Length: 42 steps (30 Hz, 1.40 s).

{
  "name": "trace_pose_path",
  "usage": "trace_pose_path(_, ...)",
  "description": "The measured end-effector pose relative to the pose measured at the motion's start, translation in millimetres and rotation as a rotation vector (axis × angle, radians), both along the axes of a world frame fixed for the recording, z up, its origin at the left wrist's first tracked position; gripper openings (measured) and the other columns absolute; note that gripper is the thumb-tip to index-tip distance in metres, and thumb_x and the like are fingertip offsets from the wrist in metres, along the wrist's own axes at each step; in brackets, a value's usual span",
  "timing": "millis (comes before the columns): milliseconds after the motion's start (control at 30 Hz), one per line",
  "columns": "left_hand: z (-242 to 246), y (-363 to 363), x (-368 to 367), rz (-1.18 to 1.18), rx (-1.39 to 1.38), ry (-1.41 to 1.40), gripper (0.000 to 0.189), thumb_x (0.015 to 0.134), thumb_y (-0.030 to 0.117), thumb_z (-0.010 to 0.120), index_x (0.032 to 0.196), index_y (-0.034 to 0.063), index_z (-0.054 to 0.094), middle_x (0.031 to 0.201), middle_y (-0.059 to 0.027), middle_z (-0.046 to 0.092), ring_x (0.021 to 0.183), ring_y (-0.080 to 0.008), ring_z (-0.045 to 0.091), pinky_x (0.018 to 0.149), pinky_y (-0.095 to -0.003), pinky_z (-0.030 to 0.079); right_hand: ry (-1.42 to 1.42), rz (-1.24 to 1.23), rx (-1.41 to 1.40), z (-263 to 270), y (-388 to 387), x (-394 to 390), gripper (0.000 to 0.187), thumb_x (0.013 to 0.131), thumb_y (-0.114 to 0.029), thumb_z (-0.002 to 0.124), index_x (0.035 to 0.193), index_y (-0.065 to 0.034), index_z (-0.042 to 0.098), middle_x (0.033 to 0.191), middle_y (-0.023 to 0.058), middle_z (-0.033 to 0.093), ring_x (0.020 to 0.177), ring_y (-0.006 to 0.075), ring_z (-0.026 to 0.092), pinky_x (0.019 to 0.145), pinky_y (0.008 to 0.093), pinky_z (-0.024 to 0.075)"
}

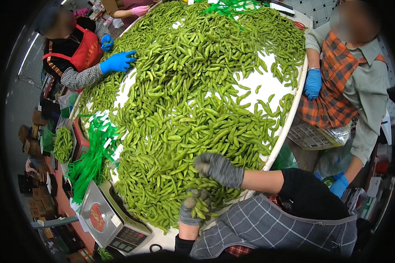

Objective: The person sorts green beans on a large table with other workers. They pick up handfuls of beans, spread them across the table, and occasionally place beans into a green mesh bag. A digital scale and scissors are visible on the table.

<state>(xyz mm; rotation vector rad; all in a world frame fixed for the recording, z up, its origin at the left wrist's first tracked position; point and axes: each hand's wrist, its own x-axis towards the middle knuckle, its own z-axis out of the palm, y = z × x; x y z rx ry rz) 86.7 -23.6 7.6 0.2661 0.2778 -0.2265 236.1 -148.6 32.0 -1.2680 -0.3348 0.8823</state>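
Green soybean pods (171, 131) lie heaped over a white table (270, 85) in front of me. My left hand (194, 207), in a grey knit glove, is near the table's edge with a few pods (199, 210) gathered in its fingers. My right hand (217, 169), gloved the same way, is just above and to the right of it, low over the heap. Its fingers are curled and partly turned from view, so whether a pod is in them cannot be made out.
To the left are a digital weighing scale (115, 220), green mesh bags (95, 144) with white tags, and another pan of pods (63, 144). Black scissor handles (155, 247) lie near me. Blue-gloved co-workers stand left (117, 61) and right (312, 83); a pink-gloved hand (140, 11) is farther back.
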Motion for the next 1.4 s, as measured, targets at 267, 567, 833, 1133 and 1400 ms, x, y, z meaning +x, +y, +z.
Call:
trace_pose_path(267,17,-3,5,0.041,0.030,0.074,0.042,0.068,0.017,0.067,0.104,0.0114,0.048,0.084,-0.0060,0.047,0.064,-0.0201,0.051,0.046,-0.0306,0.047,-0.272,0.425,0.013,-10,9,-1,0.031,0.087,-0.026,0.051,0.105,-0.0007,0.051,0.093,0.0094,0.059,0.088,0.0194,0.055,0.082,0.0298,0.0428)
trace_pose_path(567,18,1,3,0.165,0.061,0.019,0.033,0.071,0.016,0.064,0.100,0.0115,0.049,0.088,-0.0064,0.049,0.065,-0.0195,0.050,0.046,-0.0293,0.046,-0.366,0.549,0.123,-8,6,-3,0.032,0.089,-0.025,0.048,0.112,-0.0020,0.049,0.101,0.0096,0.056,0.097,0.0196,0.052,0.088,0.0307,0.0402)
trace_pose_path(833,22,8,-7,0.126,-0.056,-0.175,0.024,0.077,0.019,0.060,0.097,0.0127,0.050,0.092,-0.0072,0.048,0.073,-0.0217,0.052,0.049,-0.0300,0.046,-0.971,0.176,-0.285,-7,-20,63,0.026,0.084,-0.022,0.051,0.108,-0.0118,0.056,0.094,0.0115,0.058,0.087,0.0265,0.056,0.081,0.0354,0.0449)
trace_pose_path(1133,30,5,1,0.199,-0.107,-0.049,0.032,0.081,0.019,0.054,0.111,0.0100,0.045,0.087,-0.0059,0.051,0.067,-0.0178,0.049,0.044,-0.0242,0.040,-0.936,0.222,-1.149,-26,-44,169,0.035,0.078,-0.039,0.051,0.095,-0.0116,0.064,0.096,0.0124,0.060,0.090,0.0276,0.057,0.080,0.0395,0.0431)
trace_pose_path(1400,10,2,-5,0.245,-0.185,0.030,0.029,0.077,0.021,0.057,0.103,0.0098,0.049,0.084,-0.0054,0.051,0.077,-0.0197,0.043,0.050,-0.0274,0.041,-0.710,-0.128,-0.693,-45,-50,161,0.034,0.075,-0.034,0.058,0.096,-0.0075,0.064,0.091,0.0133,0.063,0.085,0.0270,0.059,0.078,0.0362,0.0451)
